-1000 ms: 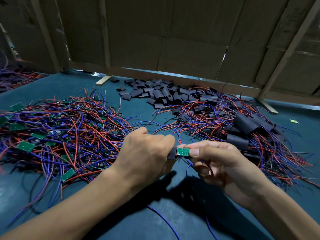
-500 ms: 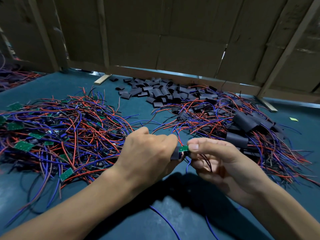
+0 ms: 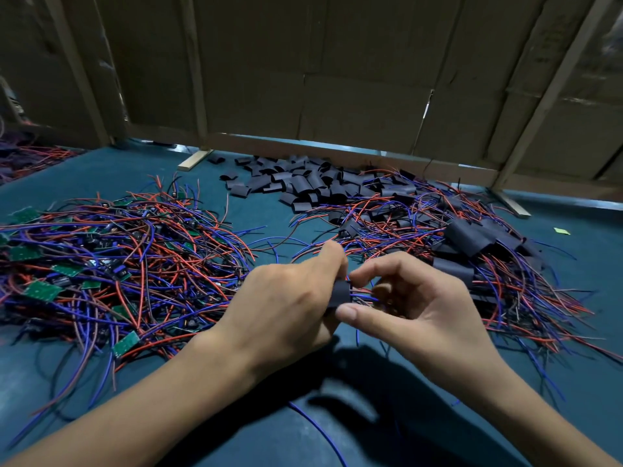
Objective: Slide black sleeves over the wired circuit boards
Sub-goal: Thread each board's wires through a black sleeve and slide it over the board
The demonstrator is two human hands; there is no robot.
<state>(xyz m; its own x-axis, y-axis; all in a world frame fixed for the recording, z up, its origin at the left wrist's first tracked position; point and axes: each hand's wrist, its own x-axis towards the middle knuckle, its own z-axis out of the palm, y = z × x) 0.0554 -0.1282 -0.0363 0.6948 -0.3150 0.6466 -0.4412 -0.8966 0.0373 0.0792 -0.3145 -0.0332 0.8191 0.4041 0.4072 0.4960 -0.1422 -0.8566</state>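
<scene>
A dark teal felt-covered table (image 3: 135,392) fills the view, backed by a brown cardboard wall (image 3: 337,69) braced with pale wooden strips. On the left lies a broad tangle of red and blue wires with bare green circuit boards (image 3: 111,261); on the right, a second tangle of wired boards already in black sleeves (image 3: 465,254). Between them, toward the wall, sits a heap of loose flat black tube sleeves (image 3: 303,183).

Near the table's front centre, above the felt, the left hand (image 3: 286,308) curls its fingers round one short black sleeve (image 3: 340,293), its long axis running left to right, the open end facing right, where red and blue wires (image 3: 362,294) emerge. The board inside cannot be seen. The right hand (image 3: 414,308) is half open, its forefinger and thumb tips touching the sleeve's mouth, the other fingers loosely curled beside the wires.
</scene>
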